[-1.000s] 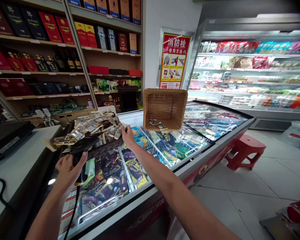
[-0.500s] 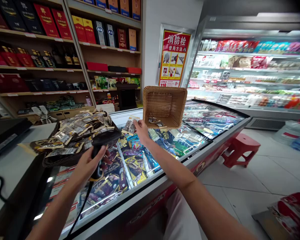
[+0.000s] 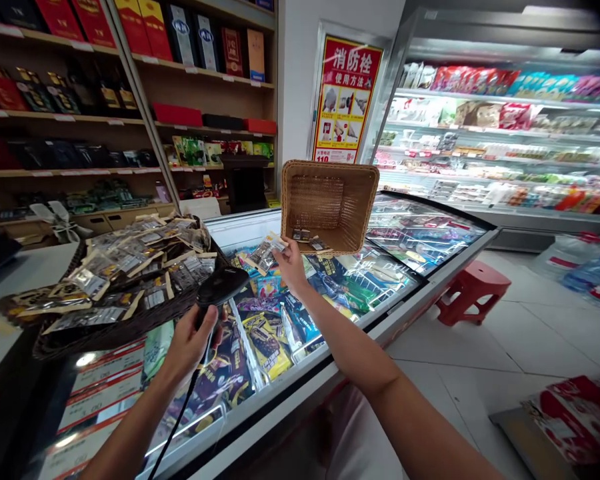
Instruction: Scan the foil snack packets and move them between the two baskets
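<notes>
Left hand (image 3: 194, 341) — fingers wrapped round handle of scanner (image 3: 223, 285). Right hand (image 3: 291, 268) — fingertips pinching packet (image 3: 264, 255) by one edge, above freezer (image 3: 267, 420), near tan basket's (image 3: 350, 207) lower left corner.

Thin pinch could let packet slip onto glass. Basket rim might catch it. Scanner or cable (image 3: 183, 405) could snag dark basket (image 3: 100, 333) at freezer's left end; overfull heap (image 3: 125, 257) might spill.

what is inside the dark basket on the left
The dark basket holds a heap of packets with pale edges, some reaching past its left side. The heap covers the basket's bottom, so whatever lies under the top packets cannot be seen.
</notes>
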A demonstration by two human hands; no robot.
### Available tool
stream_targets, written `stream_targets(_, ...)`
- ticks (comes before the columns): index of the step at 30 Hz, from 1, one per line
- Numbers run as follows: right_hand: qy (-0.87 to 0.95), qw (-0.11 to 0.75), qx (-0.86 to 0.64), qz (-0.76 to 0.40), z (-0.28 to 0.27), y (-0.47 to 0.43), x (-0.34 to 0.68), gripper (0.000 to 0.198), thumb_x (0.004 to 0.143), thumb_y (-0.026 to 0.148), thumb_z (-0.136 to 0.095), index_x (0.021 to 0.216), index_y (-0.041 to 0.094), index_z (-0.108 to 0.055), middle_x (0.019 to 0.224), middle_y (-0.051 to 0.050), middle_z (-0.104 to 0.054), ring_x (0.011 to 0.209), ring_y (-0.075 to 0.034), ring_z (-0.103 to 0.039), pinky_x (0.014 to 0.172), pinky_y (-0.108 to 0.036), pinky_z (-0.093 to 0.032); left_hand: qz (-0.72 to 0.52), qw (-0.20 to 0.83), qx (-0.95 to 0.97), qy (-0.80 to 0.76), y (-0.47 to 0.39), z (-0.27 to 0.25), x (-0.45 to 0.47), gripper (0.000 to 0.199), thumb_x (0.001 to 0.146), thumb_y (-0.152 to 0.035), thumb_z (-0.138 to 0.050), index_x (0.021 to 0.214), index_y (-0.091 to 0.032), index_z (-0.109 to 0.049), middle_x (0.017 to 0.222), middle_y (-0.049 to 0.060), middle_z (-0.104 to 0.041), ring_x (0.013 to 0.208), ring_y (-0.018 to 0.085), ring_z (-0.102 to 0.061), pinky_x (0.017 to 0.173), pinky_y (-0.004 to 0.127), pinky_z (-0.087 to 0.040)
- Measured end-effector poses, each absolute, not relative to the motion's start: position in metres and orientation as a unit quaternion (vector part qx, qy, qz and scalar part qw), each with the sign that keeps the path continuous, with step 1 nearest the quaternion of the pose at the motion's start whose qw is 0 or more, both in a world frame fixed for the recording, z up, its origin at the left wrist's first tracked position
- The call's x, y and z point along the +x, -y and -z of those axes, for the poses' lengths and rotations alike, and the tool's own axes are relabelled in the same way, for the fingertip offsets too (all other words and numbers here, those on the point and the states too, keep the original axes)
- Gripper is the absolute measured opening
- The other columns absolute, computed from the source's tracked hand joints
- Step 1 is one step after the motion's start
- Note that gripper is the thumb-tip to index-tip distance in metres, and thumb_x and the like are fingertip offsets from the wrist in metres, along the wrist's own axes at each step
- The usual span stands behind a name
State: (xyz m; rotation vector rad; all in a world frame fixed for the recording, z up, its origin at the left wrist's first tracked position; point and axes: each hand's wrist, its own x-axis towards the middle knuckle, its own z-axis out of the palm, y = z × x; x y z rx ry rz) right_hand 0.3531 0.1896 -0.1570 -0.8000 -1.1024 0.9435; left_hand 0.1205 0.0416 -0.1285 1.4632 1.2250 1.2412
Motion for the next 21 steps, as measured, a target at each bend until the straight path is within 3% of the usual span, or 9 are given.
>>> stream_targets(13,0.480,0.678,-0.368,-0.419,0.163,-0.193,0.355,0.069,0.083,0.066,-0.083,0.137,0.030,-0.059,0.114,-0.003,-0.077,0.094,-0.022,-0.073,0.064,-0.030,-0.066,-0.392,0.387,0.664,-0.506,-0.031,0.119,0.127,0.065,0.088,-0.088,-0.054,0.072,-0.025,-0.059,0.047,0.000,-0.061,0.042,0.016,-0.053,0.047,0.029,-0.044)
stream_targets(21,0.391,0.733,-0.447,-0.331,0.170,-0.213,0.381,0.041,0.093,0.055,-0.067,0.118,0.027,-0.051,0.109,-0.004,-0.071,0.093,-0.020,-0.073,0.070,-0.032,-0.066,-0.463,0.384,0.601,-0.527,-0.026,0.111,0.128,0.065,0.083,-0.089,-0.064,0.076,-0.024,-0.062,0.049,0.000,-0.061,0.041,0.017,-0.054,0.041,0.027,-0.041)
